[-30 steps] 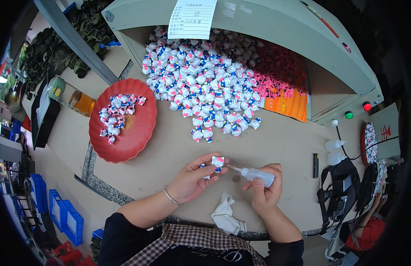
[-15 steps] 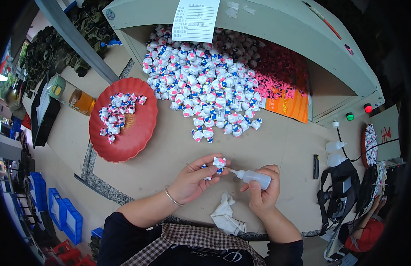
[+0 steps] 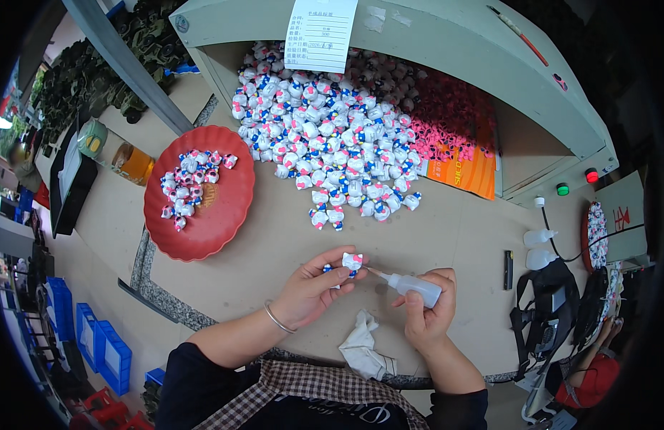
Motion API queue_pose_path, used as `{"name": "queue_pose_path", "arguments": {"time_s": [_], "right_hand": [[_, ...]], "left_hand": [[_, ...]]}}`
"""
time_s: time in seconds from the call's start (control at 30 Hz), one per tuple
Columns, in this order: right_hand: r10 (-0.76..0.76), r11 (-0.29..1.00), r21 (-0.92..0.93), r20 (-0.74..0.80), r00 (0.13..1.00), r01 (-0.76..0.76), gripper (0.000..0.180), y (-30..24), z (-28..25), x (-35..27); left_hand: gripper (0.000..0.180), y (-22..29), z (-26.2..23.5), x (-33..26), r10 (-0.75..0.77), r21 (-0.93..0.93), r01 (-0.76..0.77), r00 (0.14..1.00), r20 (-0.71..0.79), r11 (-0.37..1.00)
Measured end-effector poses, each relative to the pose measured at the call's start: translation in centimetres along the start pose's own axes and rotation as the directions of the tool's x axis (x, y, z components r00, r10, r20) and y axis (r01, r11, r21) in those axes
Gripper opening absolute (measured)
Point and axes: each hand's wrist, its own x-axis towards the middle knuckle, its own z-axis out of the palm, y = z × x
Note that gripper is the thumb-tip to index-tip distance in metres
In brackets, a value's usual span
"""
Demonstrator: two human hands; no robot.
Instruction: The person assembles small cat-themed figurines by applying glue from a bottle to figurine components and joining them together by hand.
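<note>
My left hand [image 3: 312, 287] is closed on a small white cat figurine [image 3: 352, 261] with a pink bow and blue clothing, held up at the fingertips. A second figurine [image 3: 328, 269] shows between its fingers, partly hidden. In my right hand [image 3: 431, 308] is a translucent squeeze bottle [image 3: 416, 288], lying sideways with its thin nozzle directed at the figurine's side. The nozzle tip is very close to the figurine; whether it touches I cannot tell. A heap of similar figurines [image 3: 332, 136] lies beyond my hands.
Left of my hands stands a red scalloped plate [image 3: 228, 229] with several pink-and-white figurines. A white cloth [image 3: 362, 347] lies near the table edge. Small pink parts [image 3: 446, 136] rest on an orange sheet [image 3: 464, 175]. Right are a black marker [image 3: 508, 269], squeeze bottles [image 3: 540, 259] and a black strapped device [image 3: 550, 308].
The squeeze bottle and my right hand have shifted slightly right. My left hand still holds the figurines, nearly in the same place.
</note>
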Motion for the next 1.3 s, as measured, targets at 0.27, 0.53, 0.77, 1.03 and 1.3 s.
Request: {"name": "queue_pose_path", "arguments": {"time_s": [0.27,0.53,0.77,1.03,1.3], "right_hand": [[0.035,0.989,0.147,-0.002,0.999,-0.034,0.021,-0.1,0.3,-0.2],[0.04,0.99,0.138,0.003,0.999,-0.04,0.021,-0.1,0.8,-0.3],[-0.035,0.996,-0.08,0.049,0.998,0.039,0.021,-0.1,0.2,-0.4],[0.014,0.999,-0.029,0.032,0.999,-0.013,0.021,-0.1,0.1,-0.3],[0.39,0.835,0.442,-0.057,0.919,-0.327,0.021,-1.4,-0.8,1.1]], "left_hand": [[0.036,0.0,0.2,-0.2,-0.001,0.123,0.005,1.0,-0.031,0.992],[0.041,0.0,0.5,-0.6,0.01,0.218,-0.006,1.0,-0.014,0.976],[0.04,-0.3,0.7,-0.6,0.103,0.397,-0.075,0.994,-0.048,0.915],[0.039,-0.1,0.7,-0.3,0.158,0.462,-0.107,0.985,-0.073,0.88],[0.039,-0.2,1.0,-0.5,0.156,0.446,-0.095,0.982,-0.103,0.89]]}}
